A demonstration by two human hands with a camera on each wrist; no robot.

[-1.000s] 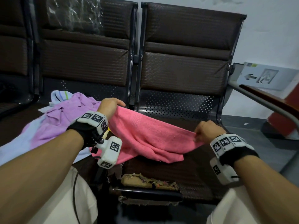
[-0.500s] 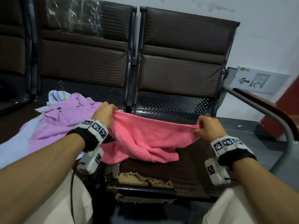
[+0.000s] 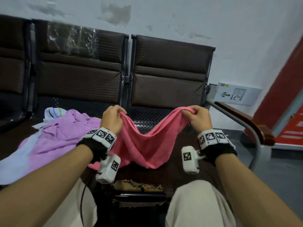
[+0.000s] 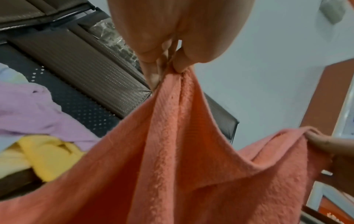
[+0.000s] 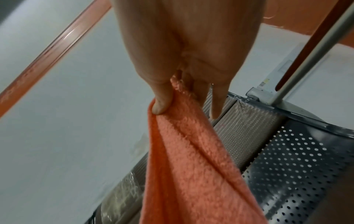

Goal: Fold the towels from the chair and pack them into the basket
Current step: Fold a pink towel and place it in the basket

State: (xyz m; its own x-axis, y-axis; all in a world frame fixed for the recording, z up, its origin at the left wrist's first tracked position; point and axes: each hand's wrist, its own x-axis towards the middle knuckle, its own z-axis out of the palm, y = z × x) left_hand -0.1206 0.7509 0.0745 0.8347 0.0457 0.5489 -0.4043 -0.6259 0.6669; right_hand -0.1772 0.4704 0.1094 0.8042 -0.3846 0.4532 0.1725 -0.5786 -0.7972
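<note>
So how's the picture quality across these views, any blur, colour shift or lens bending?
Head view: sharp, wide-angle bending at the edges, pink towel true pink. Left wrist view: soft, the towel reads orange, yellow cloth smeared. Right wrist view: towel pile crisp near the right hand, same orange cast.

A row of dark brown padded seats [image 3: 170,69] stands against a pale, stained wall [image 3: 180,18]. Each seat has a perforated metal panel [image 3: 152,117] below its backrest. Clear plastic wrap [image 3: 72,40] covers part of the backrest left of these seats. At the row's right end is a metal armrest [image 3: 242,122] with a wooden top. Behind the armrest, a grey arrow sign [image 3: 237,94] is on the wall, beside a red panel [image 3: 282,89]. The floor [image 3: 278,171] is dark grey.
</note>
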